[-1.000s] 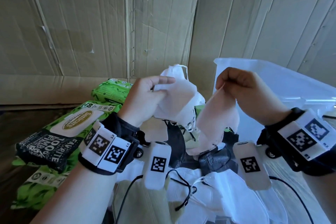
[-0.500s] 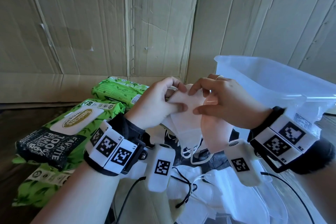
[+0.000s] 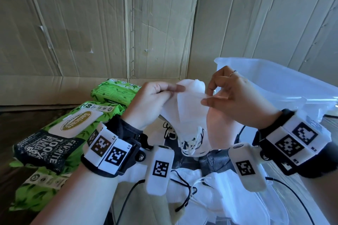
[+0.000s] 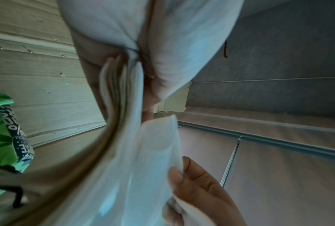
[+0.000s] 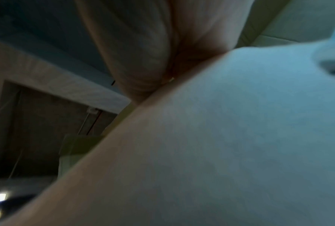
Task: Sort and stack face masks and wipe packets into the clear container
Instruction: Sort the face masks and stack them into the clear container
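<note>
1. Here, what matters is where the clear container (image 3: 285, 86) lies: it stands to the right of and behind your right hand (image 3: 236, 100), so this hand is the nearer one to it, while your left hand (image 3: 151, 102) is on the far side, next to the wipe packets (image 3: 71, 128).
2. The stack of white masks (image 3: 184, 115) is held in the air between both hands, above the loose masks (image 3: 219, 186) on the desk. Its long axis runs downward from the fingers, with the ear loops hanging at the lower end.
3. Your left hand grips the upper left edge of the stack, thumb on top and fingers (image 3: 164, 89) curled around it. In the left wrist view the layers look pressed together in this grip.
4. Your right hand pinches the upper right edge between the thumb and the index finger; the other fingers are curled and raised, free of the mask.
5. I judge that you are aligning the edges before you carry the stack to the right, into the container. Keep the loops from catching on its rim.
</note>
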